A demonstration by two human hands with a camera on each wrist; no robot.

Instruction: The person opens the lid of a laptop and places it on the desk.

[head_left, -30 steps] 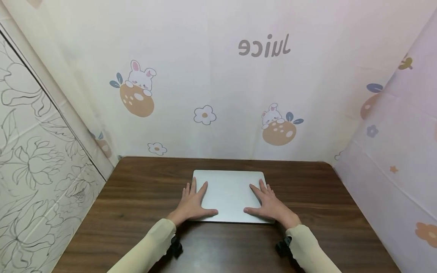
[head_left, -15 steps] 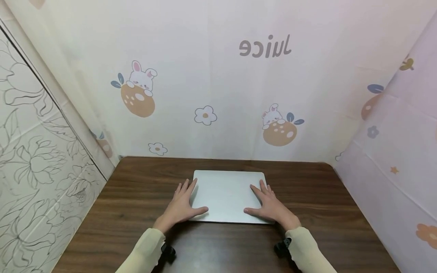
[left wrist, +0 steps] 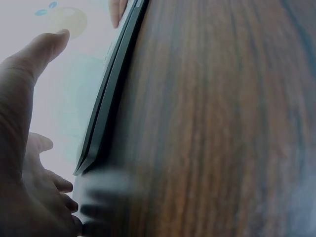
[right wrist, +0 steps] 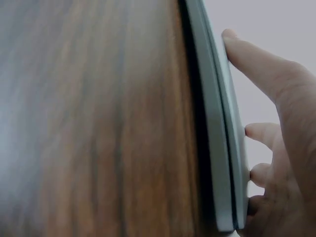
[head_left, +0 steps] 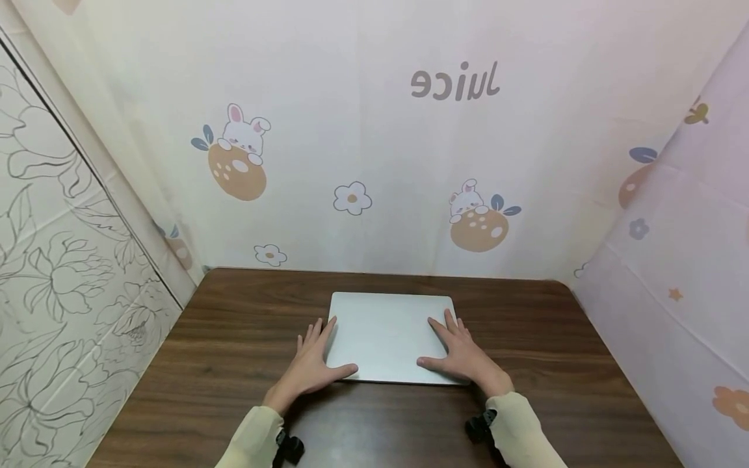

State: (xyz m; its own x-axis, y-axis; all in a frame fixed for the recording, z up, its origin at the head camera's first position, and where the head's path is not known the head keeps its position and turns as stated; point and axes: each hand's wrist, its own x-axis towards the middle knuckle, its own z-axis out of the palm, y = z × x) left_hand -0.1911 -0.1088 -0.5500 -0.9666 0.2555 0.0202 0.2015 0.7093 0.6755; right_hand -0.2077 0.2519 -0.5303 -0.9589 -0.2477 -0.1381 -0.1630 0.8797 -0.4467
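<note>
A closed silver laptop (head_left: 386,338) lies flat on the brown wooden table. My left hand (head_left: 310,365) is at its left edge, fingers spread and the thumb reaching over the front left corner of the lid. On the opposite side, my right hand (head_left: 462,354) rests with its thumb and index finger spread on the lid, the other fingers along the right edge. Both wrist views look along the laptop's front edge (right wrist: 217,128), where a thin dark seam parts lid and base. In the left wrist view, the thumb (left wrist: 47,49) stands apart from the other fingers.
The wooden table (head_left: 234,338) extends to both sides of the laptop and in front of it. Behind it hangs a pale curtain (head_left: 398,149) with rabbits and fruit. A flower-patterned panel (head_left: 64,312) flanks the left side. Black wrist cameras hang below both sleeves.
My left hand has slid left from the top of the lid to the laptop's left edge and slightly nearer. The right hand stays nearly in place, and the laptop has hardly shifted.
</note>
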